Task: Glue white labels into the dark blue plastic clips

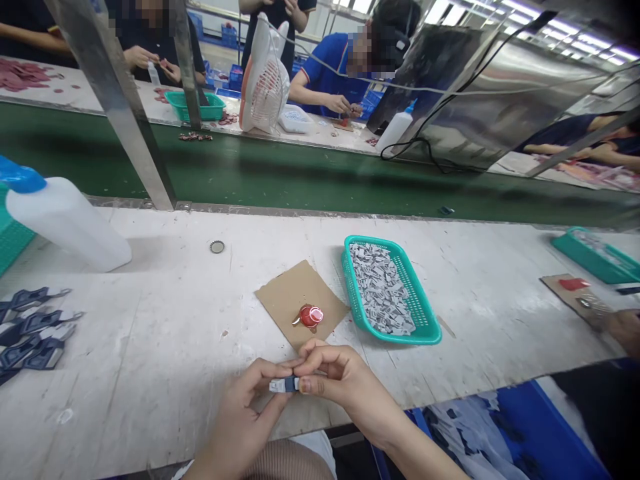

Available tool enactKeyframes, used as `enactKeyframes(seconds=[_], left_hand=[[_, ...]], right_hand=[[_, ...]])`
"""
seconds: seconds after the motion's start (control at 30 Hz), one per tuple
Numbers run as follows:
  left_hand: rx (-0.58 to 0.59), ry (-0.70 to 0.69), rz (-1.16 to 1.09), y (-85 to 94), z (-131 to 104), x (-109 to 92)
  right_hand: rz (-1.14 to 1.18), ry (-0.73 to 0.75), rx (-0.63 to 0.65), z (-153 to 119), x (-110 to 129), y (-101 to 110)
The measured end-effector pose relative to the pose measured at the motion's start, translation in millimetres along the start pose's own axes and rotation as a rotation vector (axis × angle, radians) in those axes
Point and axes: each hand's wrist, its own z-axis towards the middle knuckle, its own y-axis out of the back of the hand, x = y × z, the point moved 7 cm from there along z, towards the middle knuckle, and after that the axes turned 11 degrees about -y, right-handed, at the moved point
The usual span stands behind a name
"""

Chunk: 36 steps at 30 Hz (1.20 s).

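Near the table's front edge, my left hand [250, 407] and my right hand [345, 387] meet, both closed on a small dark blue and light grey piece [284, 385]. The piece lies level between thumbs and fingertips, partly covered by them. Just beyond my fingers is a square of brown cardboard [305, 283] with a glossy red blob and a small cap-like thing [311, 317] on it. To the right of the cardboard stands a green basket [427, 320] holding many small grey pieces [380, 290]. Several dark blue and grey pieces [37, 333] lie at the far left.
A white bottle with a blue top [70, 223] stands at the left. A bottle cap [217, 247] lies on the table [165, 320]. Metal posts [115, 100] rise by a green belt [300, 177]. A neighbour's hand [623, 330] and cardboard are at right; people sit opposite.
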Motion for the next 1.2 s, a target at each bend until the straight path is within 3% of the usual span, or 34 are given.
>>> enactKeyframes(seconds=[0.2,0.4,0.5,0.6,0.73,1.0,1.2], left_hand=[[0.052,-0.1,0.035,0.0,-0.7,-8.7],[0.036,-0.068,-0.019,-0.6,-0.4,-6.5],[0.007,-0.178,-0.001,1.9,1.5,-13.9],[-0.029,-0.256,0.114,6.7,2.3,-20.6],[0.001,-0.249,0.131,5.4,3.2,-20.5],[-0.024,-0.189,0.059,6.1,3.5,-14.1],[-0.036,-0.065,-0.136,-0.9,3.3,-16.3]], right_hand=[[0.081,-0.065,0.04,-0.1,-3.9,-4.1],[0.142,-0.002,-0.006,-5.9,-2.8,-11.0],[0.203,0.006,0.012,-7.8,-1.1,-16.6],[0.255,-0.075,0.115,-7.9,-5.5,-26.1],[0.263,-0.112,0.156,-6.3,-10.2,-28.6],[0.255,-0.03,0.18,-2.7,-5.8,-28.2],[0.259,-0.092,0.234,-8.7,-4.9,-34.1]])
